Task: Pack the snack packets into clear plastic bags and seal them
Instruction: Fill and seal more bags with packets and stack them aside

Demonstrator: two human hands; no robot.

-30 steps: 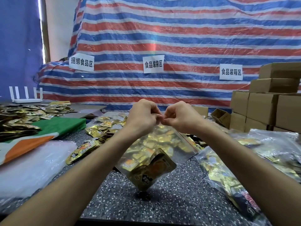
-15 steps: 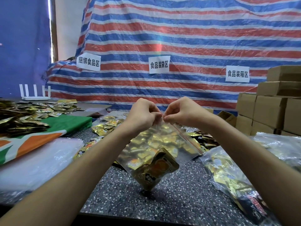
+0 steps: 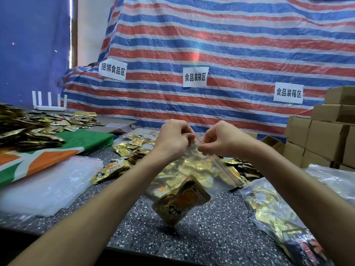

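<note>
Clear plastic bag (image 3: 209, 181) hung in front of you above the speckled counter (image 3: 201, 239), held up by its mouth. Your left hand (image 3: 172, 139) pinched the top edge with curled fingers. Your right hand (image 3: 222, 141) pinched the red zip strip (image 3: 221, 163) just beside it, and the two hands were close together but apart. The strip ran down and to the right from your right hand. Gold foil snack packets (image 3: 182, 200) were bunched in the low corner of the bag, the front one showing an orange picture and a dark label. Whether that corner touched the counter could not be told.

Behind the bag, partly hidden by it and by your forearms, lay loose packets (image 3: 130, 148) spread over the counter. To your right lay a filled bag (image 3: 272, 212) of gold packets on its side. To your left lay a stack of empty bags (image 3: 44, 189), then a green and orange cloth (image 3: 63, 150) with a heap of packets (image 3: 25, 131) on it. A white router (image 3: 50, 105) stood at the far left. Cardboard boxes (image 3: 326, 139) were stacked at the right. A striped tarp (image 3: 211, 45) with three paper signs (image 3: 195, 76) hung behind everything.
</note>
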